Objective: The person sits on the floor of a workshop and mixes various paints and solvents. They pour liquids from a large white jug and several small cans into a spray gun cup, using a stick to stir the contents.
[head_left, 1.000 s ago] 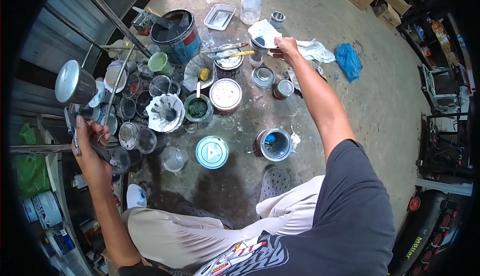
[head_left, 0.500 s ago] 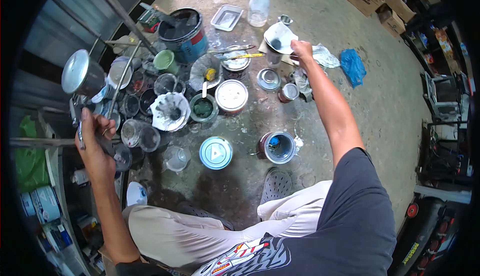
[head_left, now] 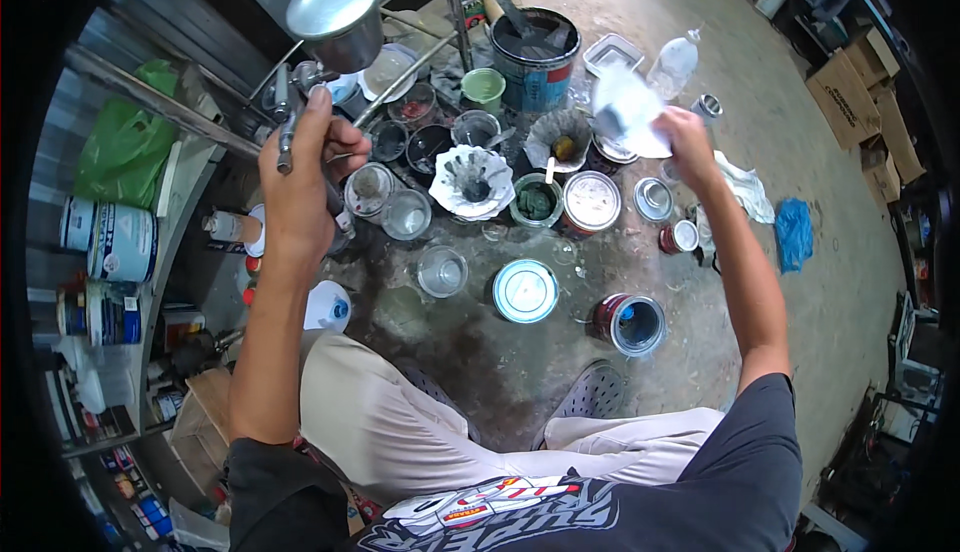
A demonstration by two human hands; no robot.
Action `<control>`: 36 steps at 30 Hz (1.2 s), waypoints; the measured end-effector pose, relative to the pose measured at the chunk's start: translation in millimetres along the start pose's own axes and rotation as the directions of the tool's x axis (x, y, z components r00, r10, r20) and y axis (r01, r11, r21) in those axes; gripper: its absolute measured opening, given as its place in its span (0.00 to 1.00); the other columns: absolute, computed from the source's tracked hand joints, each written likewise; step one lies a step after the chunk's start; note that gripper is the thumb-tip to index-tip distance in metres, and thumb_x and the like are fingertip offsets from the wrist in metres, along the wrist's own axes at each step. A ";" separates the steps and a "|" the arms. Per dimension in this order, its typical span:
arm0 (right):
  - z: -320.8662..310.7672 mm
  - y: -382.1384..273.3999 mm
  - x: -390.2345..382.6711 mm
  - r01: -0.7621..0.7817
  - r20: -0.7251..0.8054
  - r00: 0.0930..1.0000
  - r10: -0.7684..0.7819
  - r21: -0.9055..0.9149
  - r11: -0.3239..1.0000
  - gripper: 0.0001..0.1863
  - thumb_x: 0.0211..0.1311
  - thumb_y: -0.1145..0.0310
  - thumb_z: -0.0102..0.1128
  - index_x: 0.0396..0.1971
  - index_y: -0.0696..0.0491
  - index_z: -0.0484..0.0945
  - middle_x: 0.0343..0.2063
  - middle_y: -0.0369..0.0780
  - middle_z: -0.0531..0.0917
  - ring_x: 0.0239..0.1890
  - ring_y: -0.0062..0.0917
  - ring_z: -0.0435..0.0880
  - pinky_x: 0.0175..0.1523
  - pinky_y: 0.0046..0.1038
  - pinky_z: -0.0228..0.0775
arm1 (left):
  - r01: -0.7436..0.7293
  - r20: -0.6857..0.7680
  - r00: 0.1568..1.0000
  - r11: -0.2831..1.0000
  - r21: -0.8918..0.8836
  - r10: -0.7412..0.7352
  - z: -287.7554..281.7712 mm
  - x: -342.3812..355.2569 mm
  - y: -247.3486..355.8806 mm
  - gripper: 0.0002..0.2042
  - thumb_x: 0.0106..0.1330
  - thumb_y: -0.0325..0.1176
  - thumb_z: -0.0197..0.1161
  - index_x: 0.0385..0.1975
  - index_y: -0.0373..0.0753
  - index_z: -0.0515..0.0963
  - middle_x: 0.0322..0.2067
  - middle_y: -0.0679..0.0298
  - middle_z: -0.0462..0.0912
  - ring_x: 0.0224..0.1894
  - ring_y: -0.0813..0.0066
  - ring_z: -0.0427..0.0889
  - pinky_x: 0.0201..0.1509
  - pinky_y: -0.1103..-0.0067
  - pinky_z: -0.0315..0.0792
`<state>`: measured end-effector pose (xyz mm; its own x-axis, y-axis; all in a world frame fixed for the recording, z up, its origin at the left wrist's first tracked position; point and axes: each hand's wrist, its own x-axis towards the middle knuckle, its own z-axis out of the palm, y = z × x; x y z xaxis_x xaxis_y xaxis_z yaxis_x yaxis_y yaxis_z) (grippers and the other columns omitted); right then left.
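Note:
Raised at the left, my left hand (head_left: 300,177) grips a spray gun (head_left: 287,117) topped by a lidded metal cup (head_left: 333,17). My right hand (head_left: 688,147) pinches a white paper filter cone (head_left: 625,112), slightly blurred, with a dark patch inside, above the cluster of cans. Beneath and beside it are a lidded white can (head_left: 590,200) and a round metal lid (head_left: 653,199). Crumpled paper filters (head_left: 470,177) sit on containers in the middle, beside a jar of dark green material (head_left: 537,202). Closer to my feet stand a light-blue lidded can (head_left: 525,291) and an open can (head_left: 630,324).
A metal rack (head_left: 165,112) and shelves of cans (head_left: 120,242) line the left. At the back are a paint bucket (head_left: 535,82) and a plastic bottle (head_left: 672,64). A blue plastic bag (head_left: 793,235) lies on the right, with cardboard boxes (head_left: 843,102) beyond.
The view has turned, shifting the floor items rightward. My left hand with the spray gun is higher and further right in view. The paper filter in my right hand appears lifted and tilted.

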<state>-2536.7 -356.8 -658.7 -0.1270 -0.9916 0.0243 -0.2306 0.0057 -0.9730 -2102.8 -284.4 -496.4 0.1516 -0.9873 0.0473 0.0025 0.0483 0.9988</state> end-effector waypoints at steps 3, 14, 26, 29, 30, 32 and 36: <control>74.4 -35.9 -7.6 -0.014 0.298 0.954 -0.018 0.105 0.994 0.10 0.53 0.67 0.57 0.27 0.59 0.81 0.23 0.36 0.81 0.23 0.18 0.75 0.30 0.21 0.65 | -0.019 0.009 1.000 1.000 -0.004 0.019 -3.2 -4.4 5.0 0.19 0.67 0.49 0.57 0.26 0.38 0.75 0.24 0.67 0.77 0.29 0.78 0.79 0.33 0.83 0.72; 94.8 -53.5 -28.7 -0.030 0.322 0.935 0.149 -0.348 0.937 0.11 0.55 0.66 0.60 0.22 0.59 0.78 0.18 0.37 0.80 0.19 0.17 0.77 0.26 0.23 0.71 | -0.055 -0.004 0.998 0.996 -0.065 0.055 -24.0 -12.5 12.2 0.17 0.69 0.47 0.55 0.27 0.38 0.75 0.24 0.67 0.77 0.28 0.79 0.78 0.33 0.82 0.72; -19.4 -6.3 -130.6 0.141 0.573 0.759 0.310 -0.609 0.780 0.24 0.52 0.53 0.68 0.36 0.60 0.78 0.25 0.44 0.82 0.33 0.30 0.82 0.39 0.32 0.74 | -0.023 -0.003 1.000 0.993 -0.120 0.023 -19.0 -3.3 1.0 0.17 0.66 0.48 0.60 0.26 0.38 0.77 0.24 0.67 0.78 0.29 0.78 0.80 0.33 0.84 0.73; -39.9 6.5 -176.0 0.163 0.564 0.652 0.507 -0.757 0.632 0.47 0.37 0.48 0.76 0.57 0.56 0.66 0.51 0.50 0.73 0.52 0.40 0.76 0.54 0.36 0.71 | 0.061 0.012 0.998 0.991 -0.123 -0.060 -12.4 1.0 0.2 0.15 0.68 0.48 0.57 0.30 0.42 0.74 0.28 0.68 0.75 0.33 0.80 0.77 0.38 0.84 0.71; -41.1 9.7 -191.6 0.187 0.585 0.674 0.452 -0.726 0.661 0.51 0.34 0.48 0.77 0.60 0.54 0.62 0.54 0.51 0.69 0.54 0.42 0.73 0.56 0.38 0.69 | 0.030 0.074 0.997 0.993 -0.114 -0.021 -10.1 0.7 -1.5 0.14 0.69 0.48 0.56 0.31 0.42 0.74 0.28 0.69 0.75 0.33 0.80 0.77 0.39 0.84 0.71; -42.7 11.4 -214.0 0.217 0.591 0.706 0.390 -0.705 0.676 0.60 0.28 0.47 0.79 0.65 0.51 0.55 0.60 0.53 0.63 0.58 0.46 0.68 0.60 0.41 0.65 | 0.025 0.098 0.995 0.994 -0.106 -0.015 -5.4 -0.1 -3.4 0.14 0.69 0.48 0.56 0.31 0.43 0.73 0.28 0.69 0.75 0.34 0.80 0.77 0.39 0.84 0.71; -17.7 18.0 -257.7 0.342 0.517 0.815 0.262 -0.794 0.502 0.65 0.22 0.54 0.81 0.67 0.45 0.50 0.59 0.52 0.63 0.60 0.47 0.66 0.59 0.44 0.62 | 0.009 0.140 0.990 0.994 -0.106 0.006 7.4 -0.3 -6.5 0.15 0.68 0.48 0.57 0.31 0.40 0.75 0.27 0.68 0.76 0.32 0.81 0.78 0.37 0.84 0.72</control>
<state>-2525.1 -98.9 -678.4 0.3348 -0.8735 -0.3534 -0.9254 -0.2341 -0.2981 -2110.2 -285.6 -502.8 0.0116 -0.9985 0.0541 0.1087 0.0551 0.9925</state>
